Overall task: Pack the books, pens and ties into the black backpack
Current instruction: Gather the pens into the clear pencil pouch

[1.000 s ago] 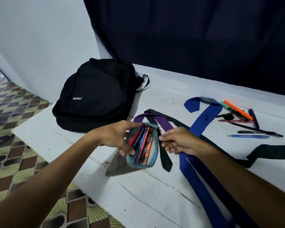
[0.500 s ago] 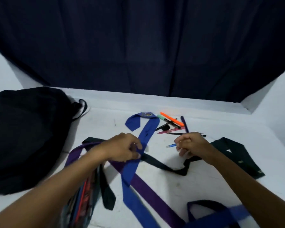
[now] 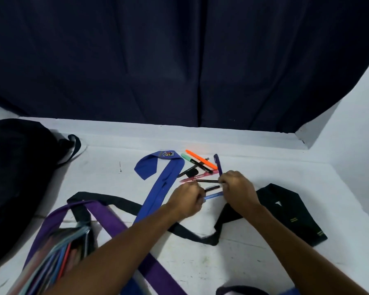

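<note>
Here, mid-task: both hands, left hand (image 3: 185, 201) and right hand (image 3: 237, 188), curl their fingers round loose pens (image 3: 200, 167) at centre frame; ties (image 3: 162, 186) remain unpacked (black backpack (image 3: 15, 167) far left).

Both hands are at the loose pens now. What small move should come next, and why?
Probably gather the pens: the right hand and left hand already pinch the black pen and blue pen, while the pencil case lies open nearby, ready to receive them.
</note>
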The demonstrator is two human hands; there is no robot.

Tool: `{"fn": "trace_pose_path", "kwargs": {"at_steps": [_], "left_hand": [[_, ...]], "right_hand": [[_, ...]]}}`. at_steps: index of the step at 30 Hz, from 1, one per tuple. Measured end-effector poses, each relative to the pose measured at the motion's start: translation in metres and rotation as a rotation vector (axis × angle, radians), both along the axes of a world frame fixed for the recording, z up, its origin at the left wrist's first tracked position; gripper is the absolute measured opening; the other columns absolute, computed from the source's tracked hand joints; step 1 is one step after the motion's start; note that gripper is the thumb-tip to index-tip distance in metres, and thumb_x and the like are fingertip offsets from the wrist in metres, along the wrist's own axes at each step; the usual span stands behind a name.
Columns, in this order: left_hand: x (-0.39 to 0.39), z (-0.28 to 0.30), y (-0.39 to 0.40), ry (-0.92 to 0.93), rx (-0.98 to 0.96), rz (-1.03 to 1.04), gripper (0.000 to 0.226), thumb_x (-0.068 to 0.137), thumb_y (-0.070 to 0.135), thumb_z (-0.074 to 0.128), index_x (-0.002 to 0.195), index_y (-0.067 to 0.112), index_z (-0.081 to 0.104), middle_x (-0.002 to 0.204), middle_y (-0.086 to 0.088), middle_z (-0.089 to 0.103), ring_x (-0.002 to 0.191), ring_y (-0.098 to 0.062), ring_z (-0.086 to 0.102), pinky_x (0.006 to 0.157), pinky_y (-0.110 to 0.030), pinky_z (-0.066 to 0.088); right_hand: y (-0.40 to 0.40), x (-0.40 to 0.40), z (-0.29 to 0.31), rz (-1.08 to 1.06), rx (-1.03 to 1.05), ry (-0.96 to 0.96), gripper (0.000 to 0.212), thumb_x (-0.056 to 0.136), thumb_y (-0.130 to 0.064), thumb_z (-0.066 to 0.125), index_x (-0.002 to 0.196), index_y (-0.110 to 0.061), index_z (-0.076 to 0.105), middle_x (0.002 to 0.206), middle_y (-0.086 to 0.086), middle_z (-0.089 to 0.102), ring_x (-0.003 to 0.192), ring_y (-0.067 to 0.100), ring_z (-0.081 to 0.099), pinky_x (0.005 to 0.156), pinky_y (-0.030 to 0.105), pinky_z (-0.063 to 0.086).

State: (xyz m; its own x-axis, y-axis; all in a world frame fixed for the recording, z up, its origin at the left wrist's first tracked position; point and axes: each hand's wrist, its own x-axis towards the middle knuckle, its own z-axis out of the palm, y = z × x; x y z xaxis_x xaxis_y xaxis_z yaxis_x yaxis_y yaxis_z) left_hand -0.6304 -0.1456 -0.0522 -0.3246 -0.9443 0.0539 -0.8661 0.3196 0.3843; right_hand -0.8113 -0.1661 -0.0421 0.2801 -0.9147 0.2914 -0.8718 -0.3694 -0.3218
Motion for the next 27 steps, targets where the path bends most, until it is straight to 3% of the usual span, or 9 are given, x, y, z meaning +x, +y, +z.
{"fn": "trace_pose_path", "kwargs": {"at_steps": [4, 9, 12, 13, 15, 17, 21, 23, 27], "left_hand": [[0.017, 0.012, 0.004, -0.046, 0.048, -0.033, 0.014, 0.088, 0.014, 0.057, 0.092, 0.012, 0.07, 0.097, -0.009, 0.069, 0.091, -0.026, 0.062, 0.075, -0.034, 0.051], [0.057, 0.036, 0.007, 0.017, 0.159, -0.04, 0.042, 0.09, 0.008, 0.056, 0.13, 0.02, 0.06, 0.081, 0.004, 0.06, 0.075, -0.013, 0.053, 0.067, -0.024, 0.042], [0.078, 0.043, 0.004, 0.105, 0.236, -0.004, 0.027, 0.09, 0.002, 0.049, 0.102, 0.024, 0.06, 0.093, -0.001, 0.063, 0.084, -0.023, 0.058, 0.072, -0.037, 0.049], [0.081, 0.044, 0.002, 0.164, 0.262, 0.056, 0.022, 0.089, 0.002, 0.048, 0.093, 0.024, 0.053, 0.093, -0.006, 0.063, 0.085, -0.029, 0.059, 0.074, -0.044, 0.049], [0.08, 0.042, -0.006, 0.262, 0.237, 0.207, 0.017, 0.089, 0.006, 0.048, 0.082, 0.021, 0.045, 0.086, -0.008, 0.06, 0.079, -0.031, 0.055, 0.067, -0.041, 0.045], [0.069, 0.041, -0.015, 0.321, 0.178, 0.303, 0.017, 0.089, 0.01, 0.053, 0.076, 0.019, 0.047, 0.076, -0.002, 0.055, 0.071, -0.024, 0.05, 0.061, -0.033, 0.037], [0.028, 0.037, -0.033, 0.226, 0.101, 0.209, 0.009, 0.082, 0.023, 0.065, 0.075, 0.018, 0.061, 0.073, -0.003, 0.061, 0.073, -0.024, 0.06, 0.062, -0.032, 0.045], [0.011, 0.027, -0.041, 0.115, 0.044, 0.192, 0.01, 0.079, 0.029, 0.067, 0.087, 0.022, 0.068, 0.08, -0.001, 0.064, 0.08, -0.024, 0.062, 0.067, -0.031, 0.048], [-0.003, 0.007, -0.054, 0.021, -0.066, 0.249, 0.024, 0.085, 0.032, 0.064, 0.105, 0.022, 0.07, 0.096, -0.005, 0.067, 0.091, -0.027, 0.062, 0.073, -0.033, 0.05]], "right_hand": [[-0.021, -0.022, 0.012, -0.111, 0.261, 0.157, 0.049, 0.082, 0.001, 0.049, 0.125, -0.019, 0.059, 0.119, 0.006, 0.064, 0.11, 0.027, 0.056, 0.092, 0.033, 0.045], [-0.026, -0.033, 0.007, -0.01, 0.203, 0.262, 0.045, 0.084, 0.002, 0.049, 0.124, -0.016, 0.06, 0.12, 0.005, 0.063, 0.109, 0.026, 0.058, 0.086, 0.029, 0.043], [-0.016, -0.04, 0.014, 0.015, 0.215, 0.29, 0.031, 0.082, 0.006, 0.047, 0.104, -0.009, 0.062, 0.105, 0.008, 0.053, 0.09, 0.029, 0.058, 0.068, 0.029, 0.043], [-0.012, -0.042, 0.018, 0.021, 0.218, 0.27, 0.023, 0.081, 0.006, 0.047, 0.093, -0.009, 0.059, 0.098, 0.007, 0.049, 0.082, 0.029, 0.056, 0.06, 0.027, 0.039], [-0.01, -0.046, 0.022, 0.004, 0.245, 0.153, 0.015, 0.078, 0.001, 0.051, 0.077, -0.014, 0.048, 0.087, 0.003, 0.047, 0.073, 0.027, 0.052, 0.055, 0.027, 0.036], [-0.017, -0.045, 0.024, -0.079, 0.315, -0.112, 0.017, 0.078, -0.007, 0.057, 0.069, -0.017, 0.047, 0.079, 0.004, 0.056, 0.071, 0.028, 0.055, 0.06, 0.03, 0.042], [-0.054, -0.025, 0.027, -0.245, 0.449, -0.654, 0.017, 0.082, -0.013, 0.069, 0.068, -0.01, 0.06, 0.072, 0.01, 0.065, 0.066, 0.027, 0.057, 0.06, 0.029, 0.045], [-0.071, -0.009, 0.023, -0.315, 0.53, -0.693, 0.02, 0.084, -0.018, 0.07, 0.07, -0.007, 0.061, 0.068, 0.01, 0.062, 0.059, 0.025, 0.055, 0.055, 0.03, 0.044], [-0.086, 0.01, 0.009, -0.413, 0.606, -0.467, 0.016, 0.087, -0.018, 0.063, 0.091, -0.002, 0.062, 0.074, 0.011, 0.063, 0.055, 0.021, 0.059, 0.047, 0.026, 0.044]]}}
